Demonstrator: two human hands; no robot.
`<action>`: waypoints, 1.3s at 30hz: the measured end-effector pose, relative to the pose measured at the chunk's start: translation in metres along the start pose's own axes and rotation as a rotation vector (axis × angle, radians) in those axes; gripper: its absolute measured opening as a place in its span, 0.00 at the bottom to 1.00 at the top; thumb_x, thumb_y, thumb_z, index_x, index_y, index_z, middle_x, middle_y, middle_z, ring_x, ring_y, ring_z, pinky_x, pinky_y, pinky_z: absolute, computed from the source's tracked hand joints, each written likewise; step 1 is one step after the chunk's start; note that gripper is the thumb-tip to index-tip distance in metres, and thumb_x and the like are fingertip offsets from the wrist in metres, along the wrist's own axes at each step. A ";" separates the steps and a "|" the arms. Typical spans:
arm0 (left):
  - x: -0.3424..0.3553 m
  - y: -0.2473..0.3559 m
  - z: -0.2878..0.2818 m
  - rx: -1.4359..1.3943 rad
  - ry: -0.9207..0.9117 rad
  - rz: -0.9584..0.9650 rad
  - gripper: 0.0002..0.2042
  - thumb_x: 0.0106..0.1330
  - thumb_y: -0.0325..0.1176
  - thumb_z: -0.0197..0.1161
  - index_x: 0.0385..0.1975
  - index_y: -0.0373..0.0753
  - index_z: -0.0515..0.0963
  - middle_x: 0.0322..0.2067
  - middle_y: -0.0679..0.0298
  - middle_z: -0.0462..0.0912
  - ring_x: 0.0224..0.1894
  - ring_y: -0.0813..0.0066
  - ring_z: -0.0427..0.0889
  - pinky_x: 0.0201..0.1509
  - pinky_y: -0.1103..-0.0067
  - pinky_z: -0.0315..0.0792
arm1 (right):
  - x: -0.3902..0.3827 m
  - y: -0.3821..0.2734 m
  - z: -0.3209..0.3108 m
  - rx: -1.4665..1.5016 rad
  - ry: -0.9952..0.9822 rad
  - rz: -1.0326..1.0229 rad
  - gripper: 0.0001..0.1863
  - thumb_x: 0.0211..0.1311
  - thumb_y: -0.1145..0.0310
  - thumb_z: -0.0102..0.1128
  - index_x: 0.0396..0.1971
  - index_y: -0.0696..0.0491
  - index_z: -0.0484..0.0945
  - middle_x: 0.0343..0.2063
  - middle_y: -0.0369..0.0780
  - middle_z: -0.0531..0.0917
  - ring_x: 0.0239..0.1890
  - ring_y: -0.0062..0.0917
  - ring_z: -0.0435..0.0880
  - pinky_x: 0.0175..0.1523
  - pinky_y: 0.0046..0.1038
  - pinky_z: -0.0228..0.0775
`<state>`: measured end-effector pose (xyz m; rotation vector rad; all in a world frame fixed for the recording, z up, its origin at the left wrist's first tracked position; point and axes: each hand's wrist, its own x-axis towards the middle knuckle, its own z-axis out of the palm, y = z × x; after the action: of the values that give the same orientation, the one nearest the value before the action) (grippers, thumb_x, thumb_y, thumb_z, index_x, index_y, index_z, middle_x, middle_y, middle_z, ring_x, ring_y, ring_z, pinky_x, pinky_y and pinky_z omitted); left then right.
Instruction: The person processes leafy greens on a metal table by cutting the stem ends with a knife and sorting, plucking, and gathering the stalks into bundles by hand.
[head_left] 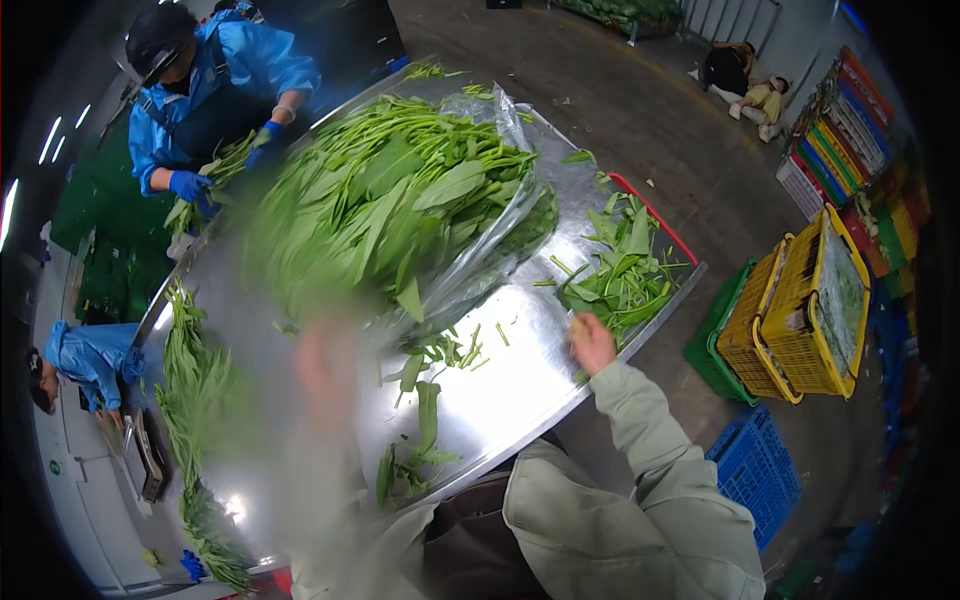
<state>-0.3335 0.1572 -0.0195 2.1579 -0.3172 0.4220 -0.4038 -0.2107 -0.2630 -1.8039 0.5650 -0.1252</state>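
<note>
A big heap of long-stemmed leafy greens [400,190], looking like water spinach, lies on the metal table [520,375], partly on a clear plastic bag [480,265]. My left hand [325,370] is at the near edge of this heap, smeared by motion, so its fingers do not show. At the table's right side my right hand [592,343] is closed, with its fingers curled beside a pile of loose leaves and stem pieces [625,275]; whatever is in it is hidden. Scraps of leaf and stem [425,410] lie between my hands and nearer to me.
A row of greens [195,400] runs along the table's left side. Across the table a co-worker [215,110] in blue gloves holds some stems; another person [90,365] bends at far left. Yellow crates [800,310], a green crate [715,345] and a blue crate [760,470] stand at right.
</note>
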 end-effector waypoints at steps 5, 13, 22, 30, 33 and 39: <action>0.081 0.051 0.035 0.126 -0.059 0.258 0.18 0.58 0.24 0.62 0.49 0.31 0.74 0.46 0.53 0.79 0.50 0.64 0.78 0.56 0.75 0.68 | -0.056 -0.029 -0.013 -0.448 -0.172 -0.306 0.14 0.51 0.65 0.59 0.39 0.50 0.76 0.32 0.44 0.82 0.33 0.44 0.81 0.36 0.40 0.73; 0.203 0.054 0.151 0.576 -0.307 0.386 0.43 0.52 0.49 0.70 0.62 0.30 0.58 0.56 0.40 0.67 0.59 0.47 0.66 0.63 0.65 0.61 | -0.049 -0.031 -0.013 -0.422 -0.174 -0.221 0.17 0.52 0.62 0.60 0.43 0.48 0.75 0.35 0.42 0.82 0.32 0.42 0.82 0.38 0.41 0.73; 0.238 0.037 0.242 0.894 -0.564 0.150 0.56 0.38 0.51 0.76 0.65 0.31 0.50 0.50 0.41 0.71 0.54 0.46 0.71 0.58 0.59 0.63 | -0.047 -0.033 -0.016 -0.436 -0.168 -0.276 0.16 0.52 0.62 0.59 0.42 0.47 0.74 0.33 0.38 0.82 0.30 0.38 0.82 0.33 0.38 0.72; 0.243 0.037 0.249 0.927 -0.602 0.212 0.51 0.38 0.42 0.76 0.64 0.34 0.53 0.49 0.42 0.73 0.52 0.46 0.72 0.56 0.64 0.68 | -0.047 -0.035 -0.013 -0.500 -0.215 -0.218 0.15 0.52 0.63 0.60 0.41 0.48 0.74 0.33 0.37 0.81 0.31 0.36 0.82 0.33 0.37 0.72; 0.249 0.047 0.245 0.837 -0.643 0.186 0.44 0.42 0.39 0.71 0.61 0.32 0.58 0.46 0.44 0.75 0.49 0.50 0.75 0.54 0.66 0.69 | -0.046 -0.029 -0.013 -0.509 -0.185 -0.228 0.15 0.52 0.63 0.60 0.40 0.47 0.74 0.33 0.36 0.81 0.30 0.36 0.82 0.33 0.37 0.72; 0.273 0.033 0.203 0.017 -0.577 -0.018 0.37 0.42 0.30 0.70 0.56 0.27 0.63 0.45 0.53 0.76 0.46 0.66 0.76 0.51 0.77 0.69 | -0.046 -0.024 -0.012 -0.498 -0.169 -0.307 0.16 0.51 0.61 0.60 0.41 0.48 0.73 0.33 0.39 0.81 0.27 0.36 0.82 0.31 0.36 0.74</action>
<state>-0.0606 -0.0473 0.0052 2.2634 -0.6111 -0.2221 -0.4412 -0.1957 -0.2278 -2.3542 0.2013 -0.0401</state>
